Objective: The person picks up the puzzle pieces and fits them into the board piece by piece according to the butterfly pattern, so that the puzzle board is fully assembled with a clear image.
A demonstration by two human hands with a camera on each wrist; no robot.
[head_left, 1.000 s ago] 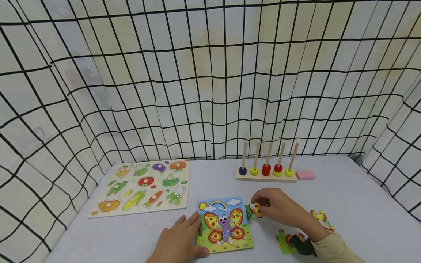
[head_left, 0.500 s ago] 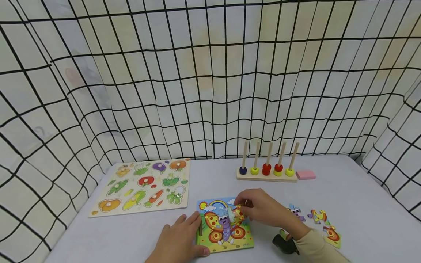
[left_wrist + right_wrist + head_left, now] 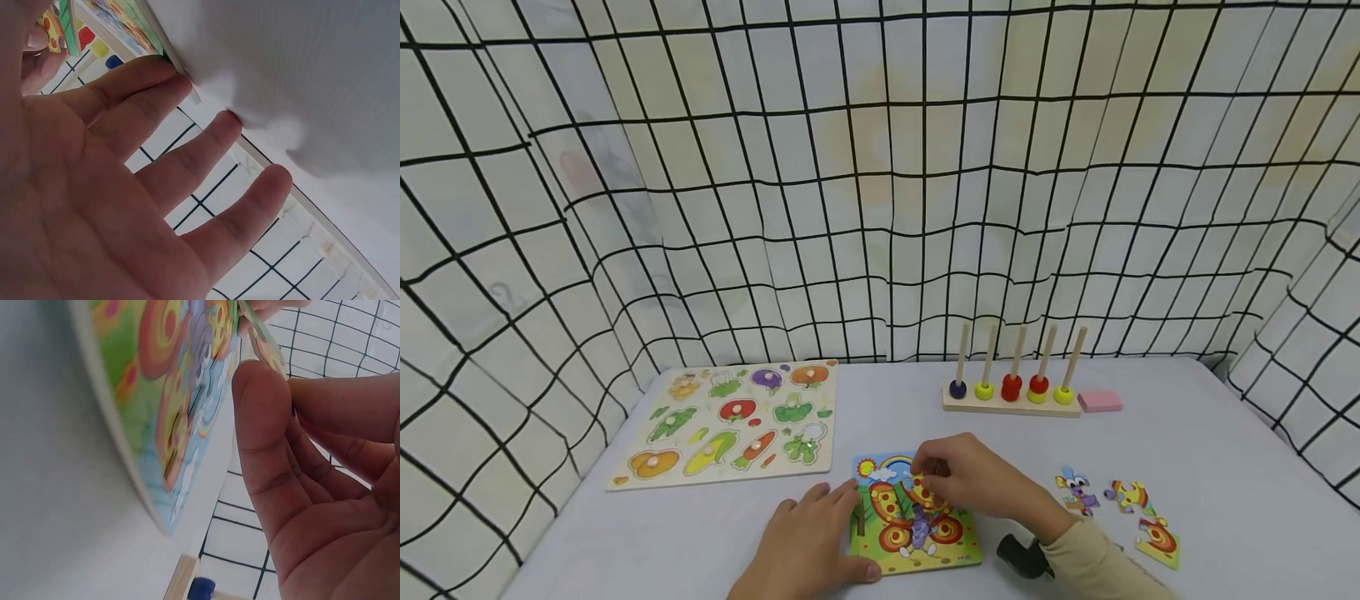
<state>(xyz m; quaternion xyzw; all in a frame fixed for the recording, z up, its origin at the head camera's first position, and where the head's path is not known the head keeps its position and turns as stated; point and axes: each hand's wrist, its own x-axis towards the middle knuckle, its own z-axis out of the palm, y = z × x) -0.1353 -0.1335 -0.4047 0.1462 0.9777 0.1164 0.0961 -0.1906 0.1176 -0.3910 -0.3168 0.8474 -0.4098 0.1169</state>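
As seen in the head view, the puzzle piece is above the butterfly board, pinched between the thumb and fingers of the right hand. Its visible face is yellow with red spots, with green beside it; the fingers hide part of its outline. The board carries a purple butterfly with spotted upper wings and spiral lower wings, under a sun, a rainbow and white clouds. The left hand lies with fingers extended at the board's left side, thumb at the near corner. On the white table, to the right, lie three loose parts: a blue-and-purple face part, a yellow-and-red part and an orange spiral corner. A dark object shows beside the beige sleeve. Farther back are a vegetable board, a peg stand with coloured rings and, just beside the stand, a pink block. Black netting hangs behind.

In the left wrist view, the fingers are straight and parted, the uppermost close against the board's edge. The pinched item appears at the upper left, showing a spotted yellow area and a striped green one.

In the right wrist view, thumb and fingertip grip the item, seen nearly edge-on and tilted; its rim looks pale and thin. Whether its hidden side touches the board cannot be told.
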